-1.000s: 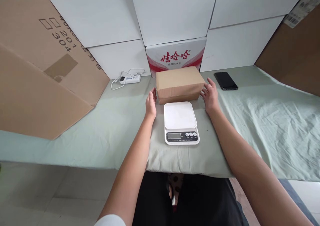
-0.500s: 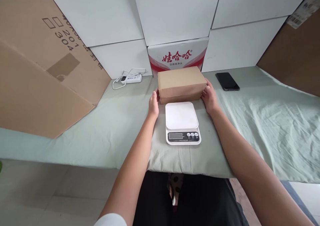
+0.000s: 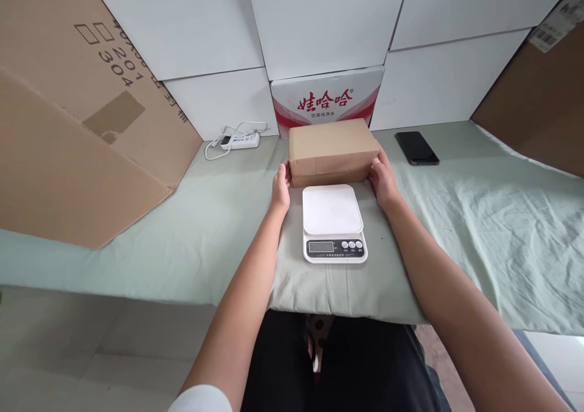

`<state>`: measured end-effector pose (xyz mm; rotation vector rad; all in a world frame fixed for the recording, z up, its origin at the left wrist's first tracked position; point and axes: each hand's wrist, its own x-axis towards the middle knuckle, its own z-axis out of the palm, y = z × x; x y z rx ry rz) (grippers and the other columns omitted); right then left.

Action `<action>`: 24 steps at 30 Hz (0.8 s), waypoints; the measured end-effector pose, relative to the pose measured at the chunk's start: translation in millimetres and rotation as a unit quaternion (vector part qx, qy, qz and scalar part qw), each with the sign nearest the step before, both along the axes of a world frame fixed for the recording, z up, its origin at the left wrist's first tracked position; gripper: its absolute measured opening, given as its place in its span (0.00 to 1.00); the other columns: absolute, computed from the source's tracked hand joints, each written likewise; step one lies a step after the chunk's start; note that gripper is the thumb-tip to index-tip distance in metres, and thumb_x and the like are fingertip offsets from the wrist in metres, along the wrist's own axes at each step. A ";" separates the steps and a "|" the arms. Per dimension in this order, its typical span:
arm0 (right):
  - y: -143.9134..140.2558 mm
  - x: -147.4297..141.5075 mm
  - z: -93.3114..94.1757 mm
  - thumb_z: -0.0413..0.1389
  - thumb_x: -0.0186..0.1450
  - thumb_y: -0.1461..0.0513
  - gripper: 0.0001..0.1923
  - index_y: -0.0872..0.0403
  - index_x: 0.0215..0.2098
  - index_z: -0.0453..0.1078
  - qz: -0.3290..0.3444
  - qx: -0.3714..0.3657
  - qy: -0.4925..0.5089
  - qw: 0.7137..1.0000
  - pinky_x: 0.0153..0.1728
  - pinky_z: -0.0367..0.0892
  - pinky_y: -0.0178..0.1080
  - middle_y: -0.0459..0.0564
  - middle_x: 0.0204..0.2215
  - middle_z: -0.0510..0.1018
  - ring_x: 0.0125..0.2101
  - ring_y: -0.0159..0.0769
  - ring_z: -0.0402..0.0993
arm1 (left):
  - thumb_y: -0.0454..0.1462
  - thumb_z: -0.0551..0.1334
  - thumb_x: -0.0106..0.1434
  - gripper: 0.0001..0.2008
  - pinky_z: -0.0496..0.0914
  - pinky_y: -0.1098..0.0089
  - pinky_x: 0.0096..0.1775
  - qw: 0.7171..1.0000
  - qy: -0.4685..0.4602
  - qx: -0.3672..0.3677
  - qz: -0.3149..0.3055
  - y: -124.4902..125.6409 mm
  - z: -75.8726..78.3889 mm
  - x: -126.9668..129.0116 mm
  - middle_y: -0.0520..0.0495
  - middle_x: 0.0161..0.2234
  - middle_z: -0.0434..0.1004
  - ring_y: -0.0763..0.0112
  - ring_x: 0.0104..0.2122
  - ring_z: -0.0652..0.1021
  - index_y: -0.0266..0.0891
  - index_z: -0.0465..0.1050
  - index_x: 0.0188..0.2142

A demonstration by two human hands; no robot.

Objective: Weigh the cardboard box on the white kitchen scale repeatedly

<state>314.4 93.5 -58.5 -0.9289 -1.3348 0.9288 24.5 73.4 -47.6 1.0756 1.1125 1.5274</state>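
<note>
A closed brown cardboard box (image 3: pixel 333 150) rests on the green cloth, just behind a white digital kitchen scale (image 3: pixel 333 211). My left hand (image 3: pixel 281 185) presses on the box's left end, and my right hand (image 3: pixel 382 178) grips its right end; the fingertips on the far sides are partly hidden. On the scale, the flat white platform bears nothing. Its display is grey with no digits that I can make out, beside three round buttons.
Behind the box stands a white carton with red lettering (image 3: pixel 326 98) against stacked white boxes (image 3: pixel 319 22). A phone (image 3: pixel 417 148) lies to the right, a white power strip or adapter with a cable (image 3: pixel 241 140) to the left. Large cardboard boxes (image 3: pixel 82 156) flank both sides.
The view has shifted very slightly. Both hands stay on the ends of the cardboard box, and neither box nor scale has visibly moved on the cloth.
</note>
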 end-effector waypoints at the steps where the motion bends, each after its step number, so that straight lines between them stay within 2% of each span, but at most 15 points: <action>1: -0.4 0.4 -0.5 0.59 0.66 0.32 0.48 0.35 0.79 0.61 0.000 -0.002 -0.003 1.000 0.75 0.71 0.62 0.45 0.79 0.71 0.79 0.52 0.66 | 0.69 0.51 0.74 0.43 0.72 0.55 0.73 1.000 -0.007 0.002 0.001 0.3 -0.7 -0.6 0.38 0.75 0.77 0.51 0.76 0.75 0.44 0.77 0.69; 4: -4.0 0.2 0.0 0.58 0.66 0.31 0.50 0.33 0.81 0.58 -0.007 -0.015 -0.019 1.000 0.74 0.73 0.63 0.44 0.80 0.69 0.78 0.54 0.67 | 0.70 0.53 0.73 0.42 0.71 0.54 0.74 1.000 -0.014 0.018 0.003 -0.5 -1.0 -1.8 0.39 0.75 0.76 0.51 0.76 0.74 0.45 0.79 0.68; 6: -9.6 -1.5 4.2 0.58 0.65 0.30 0.51 0.32 0.81 0.57 -0.024 -0.003 -0.040 0.999 0.77 0.69 0.64 0.43 0.82 0.65 0.80 0.55 0.63 | 0.71 0.55 0.71 0.43 0.70 0.54 0.74 0.999 -0.010 0.047 0.000 -2.8 1.2 -1.9 0.39 0.74 0.77 0.50 0.77 0.74 0.46 0.80 0.67; 9: -23.2 -6.2 18.3 0.56 0.64 0.26 0.55 0.35 0.82 0.55 -0.057 0.069 -0.096 0.991 0.81 0.62 0.66 0.45 0.83 0.61 0.84 0.60 0.55 | 0.73 0.57 0.67 0.45 0.71 0.55 0.73 0.996 -0.001 0.088 0.011 -8.9 9.7 -1.8 0.37 0.72 0.80 0.47 0.76 0.74 0.44 0.81 0.65; 11: -34.1 -9.5 32.2 0.55 0.63 0.24 0.59 0.38 0.83 0.54 -0.077 0.117 -0.135 0.981 0.80 0.62 0.68 0.50 0.83 0.61 0.84 0.64 0.51 | 0.75 0.58 0.65 0.47 0.73 0.55 0.72 0.994 0.014 0.105 0.019 -15.4 18.6 -2.5 0.37 0.69 0.82 0.44 0.75 0.75 0.44 0.82 0.63; 14: -49.6 -11.3 53.0 0.54 0.61 0.21 0.63 0.40 0.84 0.55 -0.098 0.147 -0.152 0.972 0.79 0.65 0.69 0.53 0.82 0.62 0.84 0.68 0.49 | 0.75 0.58 0.65 0.46 0.73 0.55 0.71 0.990 0.036 0.139 0.010 -31.7 33.9 -5.2 0.37 0.67 0.84 0.42 0.75 0.75 0.45 0.83 0.62; 17: -64.8 -5.4 62.6 0.54 0.60 0.20 0.63 0.37 0.84 0.53 -0.101 0.163 -0.146 0.970 0.79 0.65 0.71 0.52 0.82 0.61 0.84 0.69 0.48 | 0.75 0.58 0.66 0.45 0.73 0.53 0.72 0.986 0.053 0.160 0.004 -59.5 45.6 -9.7 0.38 0.65 0.85 0.42 0.76 0.74 0.46 0.83 0.61; 20: -84.3 6.1 52.3 0.57 0.61 0.22 0.63 0.36 0.85 0.49 -0.086 0.174 -0.166 0.967 0.79 0.65 0.71 0.51 0.84 0.58 0.84 0.71 0.50 | 0.73 0.59 0.68 0.41 0.73 0.53 0.72 0.985 0.074 0.154 0.004 -95.5 46.4 -15.9 0.39 0.64 0.86 0.41 0.75 0.74 0.48 0.84 0.60; 24: -110.8 15.3 19.6 0.60 0.63 0.27 0.61 0.35 0.85 0.46 -0.080 0.193 -0.194 0.958 0.79 0.61 0.77 0.52 0.84 0.57 0.82 0.74 0.54 | 0.71 0.58 0.69 0.40 0.73 0.51 0.72 0.986 0.100 0.130 0.002 -135.1 30.8 -21.8 0.38 0.62 0.87 0.42 0.73 0.77 0.48 0.83 0.62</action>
